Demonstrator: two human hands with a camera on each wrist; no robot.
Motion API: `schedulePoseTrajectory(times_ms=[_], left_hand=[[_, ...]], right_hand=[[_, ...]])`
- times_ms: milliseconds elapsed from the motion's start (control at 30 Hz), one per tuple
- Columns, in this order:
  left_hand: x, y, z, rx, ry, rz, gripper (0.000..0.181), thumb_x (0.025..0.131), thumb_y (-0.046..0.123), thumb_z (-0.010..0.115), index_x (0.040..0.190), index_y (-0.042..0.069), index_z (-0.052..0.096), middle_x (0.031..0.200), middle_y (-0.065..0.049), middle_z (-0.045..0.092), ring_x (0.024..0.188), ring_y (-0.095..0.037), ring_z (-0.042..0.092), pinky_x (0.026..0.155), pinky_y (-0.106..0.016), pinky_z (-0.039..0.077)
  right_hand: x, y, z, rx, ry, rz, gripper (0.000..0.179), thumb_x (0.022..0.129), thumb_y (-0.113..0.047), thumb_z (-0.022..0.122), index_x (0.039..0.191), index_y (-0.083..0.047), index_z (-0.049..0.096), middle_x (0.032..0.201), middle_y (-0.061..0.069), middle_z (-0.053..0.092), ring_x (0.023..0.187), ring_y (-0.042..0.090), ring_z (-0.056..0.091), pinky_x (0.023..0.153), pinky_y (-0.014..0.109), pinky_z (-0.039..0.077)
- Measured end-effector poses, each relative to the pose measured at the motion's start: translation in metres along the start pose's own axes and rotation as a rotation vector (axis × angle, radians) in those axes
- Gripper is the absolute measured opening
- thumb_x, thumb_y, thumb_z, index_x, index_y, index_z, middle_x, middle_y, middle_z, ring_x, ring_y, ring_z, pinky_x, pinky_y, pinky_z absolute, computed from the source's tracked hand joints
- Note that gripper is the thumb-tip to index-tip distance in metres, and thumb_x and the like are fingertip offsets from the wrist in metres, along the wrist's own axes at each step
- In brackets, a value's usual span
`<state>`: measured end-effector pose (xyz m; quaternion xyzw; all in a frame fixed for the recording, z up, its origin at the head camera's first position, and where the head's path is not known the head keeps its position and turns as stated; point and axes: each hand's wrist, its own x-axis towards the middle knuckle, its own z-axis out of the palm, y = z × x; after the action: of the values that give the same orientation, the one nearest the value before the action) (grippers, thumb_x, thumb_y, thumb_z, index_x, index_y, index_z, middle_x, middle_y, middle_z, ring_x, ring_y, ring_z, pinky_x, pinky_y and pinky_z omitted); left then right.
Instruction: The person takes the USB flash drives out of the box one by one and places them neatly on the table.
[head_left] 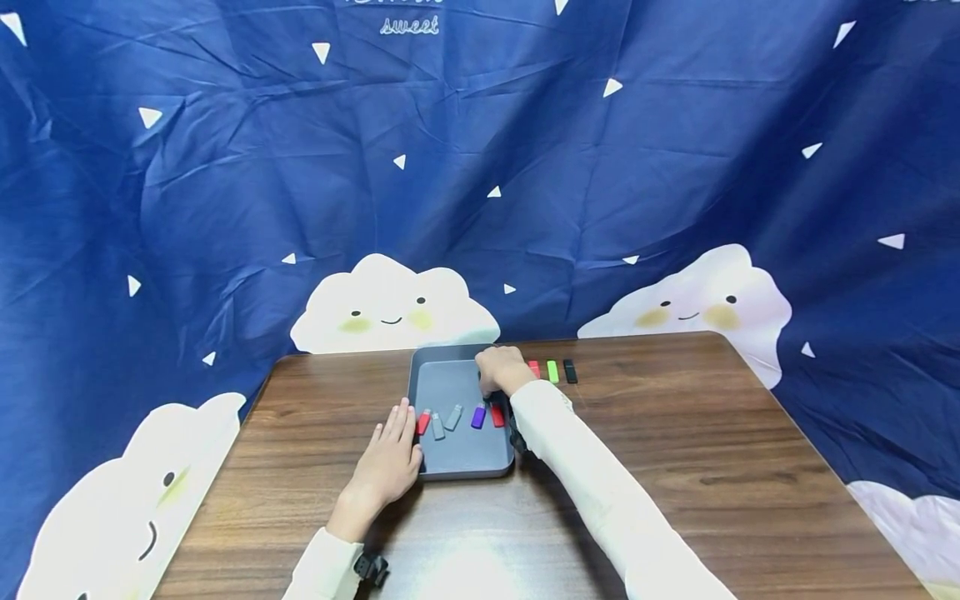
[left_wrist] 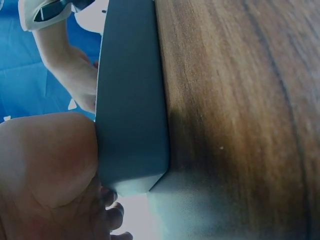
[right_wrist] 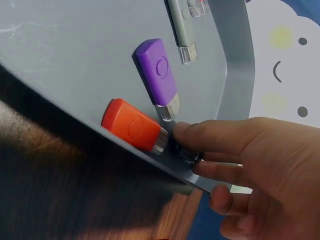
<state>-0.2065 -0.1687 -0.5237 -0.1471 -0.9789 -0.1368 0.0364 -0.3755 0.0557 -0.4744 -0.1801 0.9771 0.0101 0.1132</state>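
A grey tray (head_left: 461, 461) holds several USB flash drives: a purple one (right_wrist: 159, 72), a red one (right_wrist: 132, 127), two grey ones including this grey drive (head_left: 438, 427), and another red drive (head_left: 423, 422) at the left wall. My right hand (head_left: 501, 368) reaches over the tray's right side and pinches a dark flash drive (right_wrist: 187, 153) between thumb and fingers, mostly hidden by them. My left hand (head_left: 390, 458) rests against the tray's left rim, its fingers straight; the thumb side touches the wall in the left wrist view.
Right of the tray, on the wooden table (head_left: 675, 450), lie a red flash drive (head_left: 534, 367), a green flash drive (head_left: 552, 372) and a black flash drive (head_left: 571, 372) in a row. A blue cloth (head_left: 525, 167) with clouds hangs behind.
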Motion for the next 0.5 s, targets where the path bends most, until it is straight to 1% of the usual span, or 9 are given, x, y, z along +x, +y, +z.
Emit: schedulePoseTrajectory(times_ms=[67, 133, 267, 300, 367, 500], left_hand=[[0.001, -0.003, 0.006, 0.021, 0.004, -0.001, 0.065, 0.107, 0.021, 0.051, 0.161, -0.010, 0.034, 0.174, -0.026, 0.027, 0.161, -0.043, 0.031, 0.128, -0.064, 0.032], [0.001, -0.004, 0.009, 0.024, 0.013, 0.000, 0.065, 0.107, 0.022, 0.052, 0.161, -0.010, 0.034, 0.174, -0.025, 0.027, 0.161, -0.043, 0.031, 0.128, -0.064, 0.032], [0.001, -0.005, 0.012, 0.028, 0.017, 0.000, 0.065, 0.108, 0.022, 0.052, 0.162, -0.010, 0.034, 0.174, -0.025, 0.027, 0.161, -0.042, 0.030, 0.128, -0.064, 0.032], [0.001, -0.005, 0.012, 0.028, 0.020, 0.001, 0.065, 0.107, 0.022, 0.053, 0.161, -0.010, 0.034, 0.174, -0.025, 0.027, 0.161, -0.042, 0.030, 0.128, -0.064, 0.032], [0.001, -0.004, 0.012, 0.031, 0.021, 0.002, 0.065, 0.108, 0.023, 0.053, 0.161, -0.010, 0.034, 0.174, -0.025, 0.027, 0.161, -0.042, 0.031, 0.127, -0.064, 0.032], [0.000, -0.003, 0.012, 0.037, 0.023, 0.006, 0.065, 0.108, 0.023, 0.052, 0.161, -0.010, 0.034, 0.173, -0.026, 0.028, 0.160, -0.043, 0.032, 0.127, -0.064, 0.033]], right_hand=[[-0.007, -0.002, -0.001, -0.008, 0.020, -0.002, 0.020, 0.082, -0.023, 0.087, 0.097, -0.016, 0.076, 0.117, 0.004, 0.077, 0.100, 0.025, 0.069, 0.091, 0.047, 0.060], [-0.007, -0.001, 0.001, -0.019, 0.027, -0.004, 0.021, 0.083, -0.024, 0.087, 0.099, -0.016, 0.076, 0.118, 0.003, 0.077, 0.101, 0.025, 0.070, 0.091, 0.047, 0.060], [0.006, 0.002, 0.008, -0.053, 0.017, -0.014, 0.027, 0.078, -0.028, 0.091, 0.098, -0.016, 0.077, 0.119, 0.004, 0.077, 0.103, 0.027, 0.072, 0.090, 0.047, 0.061], [0.013, 0.005, 0.014, -0.064, 0.027, -0.025, 0.028, 0.076, -0.028, 0.091, 0.096, -0.016, 0.077, 0.117, 0.004, 0.077, 0.102, 0.029, 0.072, 0.087, 0.048, 0.061], [0.016, 0.006, 0.015, -0.078, 0.019, -0.033, 0.027, 0.077, -0.028, 0.091, 0.096, -0.016, 0.077, 0.118, 0.004, 0.077, 0.101, 0.029, 0.071, 0.086, 0.047, 0.061], [0.007, 0.005, 0.012, -0.083, 0.028, -0.047, 0.023, 0.082, -0.022, 0.084, 0.102, -0.015, 0.076, 0.121, 0.005, 0.075, 0.099, 0.028, 0.069, 0.086, 0.047, 0.061]])
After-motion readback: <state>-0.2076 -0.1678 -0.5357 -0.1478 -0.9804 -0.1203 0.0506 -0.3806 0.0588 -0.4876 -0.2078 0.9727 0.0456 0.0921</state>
